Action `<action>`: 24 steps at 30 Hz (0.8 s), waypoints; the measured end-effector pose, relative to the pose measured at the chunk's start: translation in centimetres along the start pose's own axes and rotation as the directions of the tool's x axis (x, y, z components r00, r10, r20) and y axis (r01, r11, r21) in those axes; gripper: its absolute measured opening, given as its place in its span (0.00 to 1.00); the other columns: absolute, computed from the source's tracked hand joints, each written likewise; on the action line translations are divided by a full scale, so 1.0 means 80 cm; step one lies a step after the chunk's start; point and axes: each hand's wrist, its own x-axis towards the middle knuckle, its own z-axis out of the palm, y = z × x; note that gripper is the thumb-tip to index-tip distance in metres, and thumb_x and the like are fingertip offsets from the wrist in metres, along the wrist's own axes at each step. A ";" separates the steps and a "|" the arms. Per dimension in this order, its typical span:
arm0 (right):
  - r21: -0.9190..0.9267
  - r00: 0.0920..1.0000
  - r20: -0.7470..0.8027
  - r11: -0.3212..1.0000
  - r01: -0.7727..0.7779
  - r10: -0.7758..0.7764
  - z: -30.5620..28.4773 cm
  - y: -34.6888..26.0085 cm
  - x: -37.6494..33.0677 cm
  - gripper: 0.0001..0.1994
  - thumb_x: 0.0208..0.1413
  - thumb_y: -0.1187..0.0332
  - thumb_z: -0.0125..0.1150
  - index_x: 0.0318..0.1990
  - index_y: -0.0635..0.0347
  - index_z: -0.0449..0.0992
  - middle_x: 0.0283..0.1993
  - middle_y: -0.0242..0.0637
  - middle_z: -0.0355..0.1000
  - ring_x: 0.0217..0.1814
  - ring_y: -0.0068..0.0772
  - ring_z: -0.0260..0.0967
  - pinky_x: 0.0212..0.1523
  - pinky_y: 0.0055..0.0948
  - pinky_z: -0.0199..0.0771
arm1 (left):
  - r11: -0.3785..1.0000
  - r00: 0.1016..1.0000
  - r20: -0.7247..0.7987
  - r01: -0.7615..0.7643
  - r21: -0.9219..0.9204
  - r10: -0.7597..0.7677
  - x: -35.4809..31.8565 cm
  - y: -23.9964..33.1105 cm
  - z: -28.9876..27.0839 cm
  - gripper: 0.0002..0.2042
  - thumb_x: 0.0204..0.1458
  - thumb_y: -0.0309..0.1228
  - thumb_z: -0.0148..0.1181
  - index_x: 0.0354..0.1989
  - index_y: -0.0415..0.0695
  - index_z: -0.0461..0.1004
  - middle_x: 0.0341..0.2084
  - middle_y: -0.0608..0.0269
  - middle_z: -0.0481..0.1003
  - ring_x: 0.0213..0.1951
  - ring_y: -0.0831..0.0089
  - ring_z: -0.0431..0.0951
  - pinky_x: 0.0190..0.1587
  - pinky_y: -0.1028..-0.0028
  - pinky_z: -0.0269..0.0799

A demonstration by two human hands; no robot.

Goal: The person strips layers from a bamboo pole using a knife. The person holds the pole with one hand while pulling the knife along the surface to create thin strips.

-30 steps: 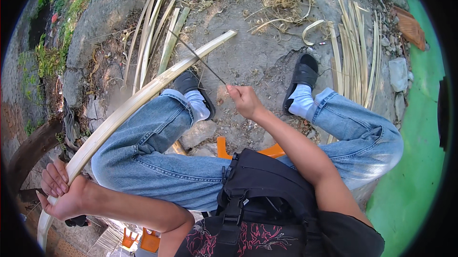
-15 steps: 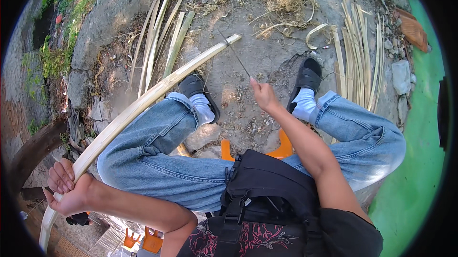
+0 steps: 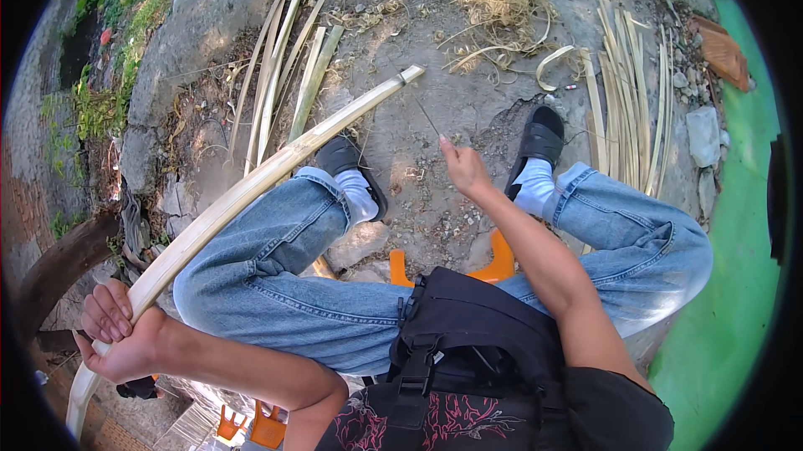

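Observation:
My left hand (image 3: 121, 327) is wrapped around a long, pale, slightly curved bamboo strip (image 3: 276, 162) near its lower end. The strip slants up over my left knee, and its far end hangs above the ground beyond my left foot. My right hand (image 3: 465, 170) is closed on a thin, dark, knife-like blade (image 3: 429, 119); its handle is hidden in my fist. The blade reaches the strip's far tip, where a short dark piece shows across the wood. How deep it sits there I cannot tell.
Split bamboo strips lie in bundles at left (image 3: 272, 74) and right (image 3: 627, 99). Curly shavings (image 3: 506, 12) are heaped ahead. My sandalled feet stand on rough ground, a black bag (image 3: 477, 309) rests on my lap, and a green surface (image 3: 744, 225) borders the right side.
The blade has shifted at the strip's far end: its tip no longer sticks out beyond the strip. The strip's far end sits slightly lower. Both hands have barely moved.

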 end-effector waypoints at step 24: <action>0.173 0.992 -0.038 0.977 0.122 -0.117 0.027 0.011 -0.017 0.32 0.59 0.47 0.42 0.15 0.70 0.64 0.12 0.48 0.56 0.16 0.33 0.52 0.21 0.38 0.56 | 1.000 1.000 -0.014 0.011 0.021 -0.011 -0.006 0.003 -0.002 0.15 0.44 0.34 0.42 0.10 0.53 0.46 0.07 0.71 0.46 0.10 0.80 0.46 0.15 0.79 0.41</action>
